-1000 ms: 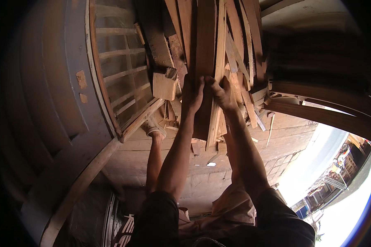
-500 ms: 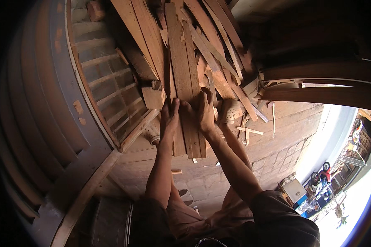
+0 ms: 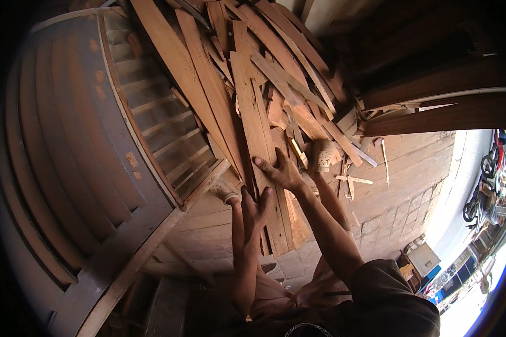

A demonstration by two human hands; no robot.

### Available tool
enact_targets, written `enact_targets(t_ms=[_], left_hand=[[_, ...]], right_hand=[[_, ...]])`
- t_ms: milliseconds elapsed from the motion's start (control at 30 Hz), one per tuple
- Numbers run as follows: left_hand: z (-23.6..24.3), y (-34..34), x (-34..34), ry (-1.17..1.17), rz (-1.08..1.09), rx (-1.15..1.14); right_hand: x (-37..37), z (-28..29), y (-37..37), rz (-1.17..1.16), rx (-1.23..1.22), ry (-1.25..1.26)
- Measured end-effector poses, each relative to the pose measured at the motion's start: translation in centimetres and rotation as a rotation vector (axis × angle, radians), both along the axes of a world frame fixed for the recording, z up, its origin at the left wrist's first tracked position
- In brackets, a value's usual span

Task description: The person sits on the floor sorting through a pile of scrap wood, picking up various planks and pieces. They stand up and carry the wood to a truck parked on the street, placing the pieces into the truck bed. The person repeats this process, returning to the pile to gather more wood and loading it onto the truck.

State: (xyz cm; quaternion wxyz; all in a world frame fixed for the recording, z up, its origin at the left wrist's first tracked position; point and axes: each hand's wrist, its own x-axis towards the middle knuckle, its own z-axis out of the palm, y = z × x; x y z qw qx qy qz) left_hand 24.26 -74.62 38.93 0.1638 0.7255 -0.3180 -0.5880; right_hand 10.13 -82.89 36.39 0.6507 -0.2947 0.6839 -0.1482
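My left hand (image 3: 255,205) grips the left side of some narrow wooden planks (image 3: 264,140), their near ends pointing toward me. A little higher, my right hand (image 3: 282,173) is closed on the same planks from the right, its thumb over the top face. The planks lie lengthwise along a loose pile of reddish-brown boards and offcuts (image 3: 292,45). How many planks are within my grip I cannot tell. My feet, in perforated light clogs (image 3: 324,154), stand on either side of the planks; the left one is partly behind my hand and arm.
A slatted wooden panel (image 3: 59,140) and a barred frame (image 3: 152,129) stand at my left. Dark boards (image 3: 433,118) jut out at upper right. Small scraps (image 3: 354,180) lie on the floor. At lower right are a pale box (image 3: 421,258) and motorbikes (image 3: 480,191) in the bright opening.
The held planks' near ends now reach closer to me. My left hand is lower in view, my right hand higher up than it. The whole view has also shifted.
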Motion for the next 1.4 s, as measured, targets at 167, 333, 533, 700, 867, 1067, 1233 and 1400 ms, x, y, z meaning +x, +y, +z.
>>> enact_targets(t_ms=[167,333,533,700,867,1067,1233,1400], left_hand=[[-0.3,7.7,2.9,-0.449,-0.680,-0.273],[8.5,3.6,2.9,-0.019,-0.162,0.005],[9.0,6.1,3.3,-0.021,-0.074,0.064],[6.5,9.3,5.2,0.265,0.202,0.163],[5.6,12.1,5.9,0.368,0.328,0.228],[6.8,13.0,6.4,0.330,0.455,0.326],[9.1,9.0,4.7,0.246,0.248,0.192],[9.8,9.4,2.4,-0.069,0.105,0.096]], right_hand=[[1.7,3.3,2.7,-0.133,-0.125,-0.017],[3.2,6.7,4.7,0.058,-0.061,-0.074],[4.6,5.2,6.1,-0.255,-0.052,-0.354],[3.4,6.4,6.3,-0.175,-0.122,-0.289],[2.7,7.8,7.4,-0.058,-0.265,-0.142],[3.8,8.7,6.4,-0.008,-0.445,-0.106],[5.7,9.5,4.4,0.055,-0.145,-0.005],[4.9,10.4,4.1,-0.013,-0.013,-0.081]])
